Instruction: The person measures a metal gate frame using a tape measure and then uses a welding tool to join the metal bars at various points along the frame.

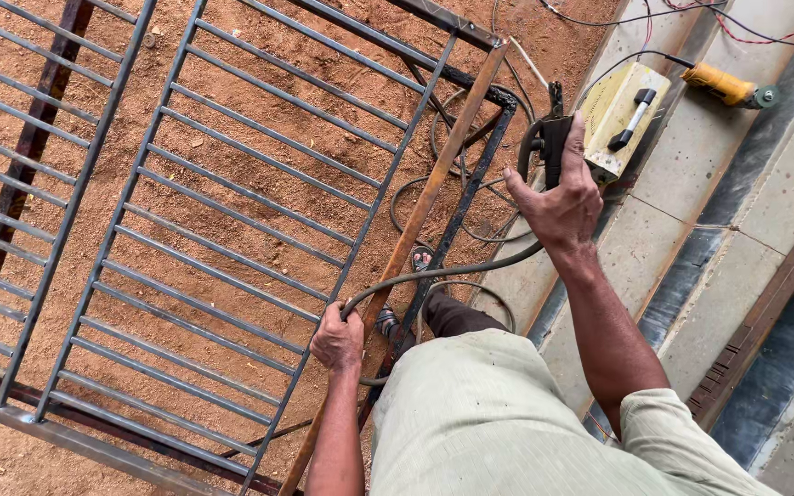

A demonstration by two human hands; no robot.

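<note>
- Your left hand (337, 338) sits nearest to you, fingers curled and closed around the grey cable (452, 273) where it crosses the rusty angle bar (425, 207); whether the fingers also grip the bar itself cannot be told from this angle.
- The rusty angle bar runs on a long diagonal, from beside your left forearm low in the frame up and to the right toward the far corner of the metal grille (232, 211); its long axis passes directly under your left hand, so this hand is the nearer one to it.
- The grey cable leaves your left fist and arcs up and to the right to your right hand (558, 197).
- Your right hand is raised farther out, fingers wrapped tightly around the black holder (553, 147), thumb along its side; it hangs well apart from the bar, to the right of it.
- The metal grille lies flat on the red soil (259, 83), its thin bars parallel to one another.
- Just beyond the right hand, a pale yellow welding box (619, 112) rests on the concrete steps (765, 184).
- Farthest off, a yellow angle grinder (726, 86) lies on the steps, with thin wires near it.
</note>
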